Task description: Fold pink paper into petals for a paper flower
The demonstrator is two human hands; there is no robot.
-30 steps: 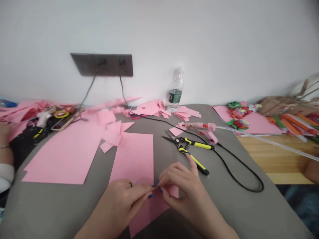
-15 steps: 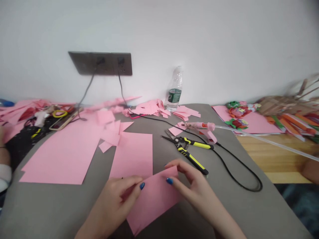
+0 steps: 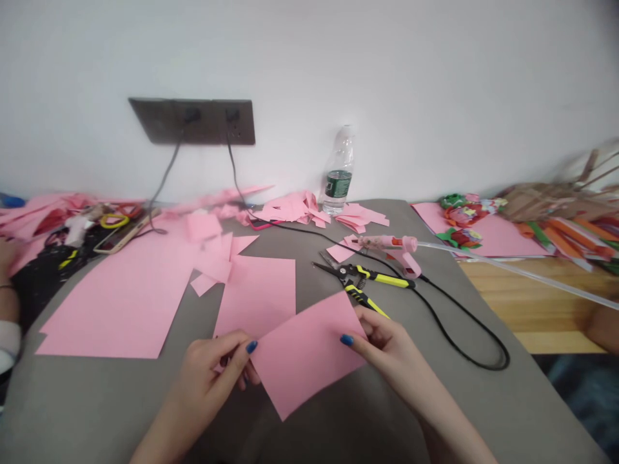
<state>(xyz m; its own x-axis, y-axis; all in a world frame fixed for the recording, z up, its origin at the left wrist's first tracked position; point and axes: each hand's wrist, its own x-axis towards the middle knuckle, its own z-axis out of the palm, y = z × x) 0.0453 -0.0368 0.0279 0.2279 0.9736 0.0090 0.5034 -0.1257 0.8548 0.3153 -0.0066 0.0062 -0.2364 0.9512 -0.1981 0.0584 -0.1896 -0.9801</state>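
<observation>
A rectangular sheet of pink paper (image 3: 307, 361) is held up tilted above the grey table, its right side higher than its left. My left hand (image 3: 217, 370) pinches its left edge between thumb and fingers. At the right edge, my right hand (image 3: 380, 341) grips the paper with the thumb on the near face and the fingers behind. Another pink sheet (image 3: 261, 290) lies flat just beyond. Yellow-and-black pliers-like cutters (image 3: 358, 277) lie open beyond my right hand, their lower handle partly covered by the held paper.
A pink glue gun (image 3: 391, 245) with a black cord lies behind the cutters. Larger pink sheets (image 3: 120, 309) and a phone (image 3: 123, 235) are left. A water bottle (image 3: 337, 174) stands by the wall. Paper flowers (image 3: 464, 216) lie right. Parts of other people show at both edges.
Both hands have lifted and turned the pink paper so its face shows more fully. My left hand has shifted left to the paper's edge; my right hand has moved slightly right.
</observation>
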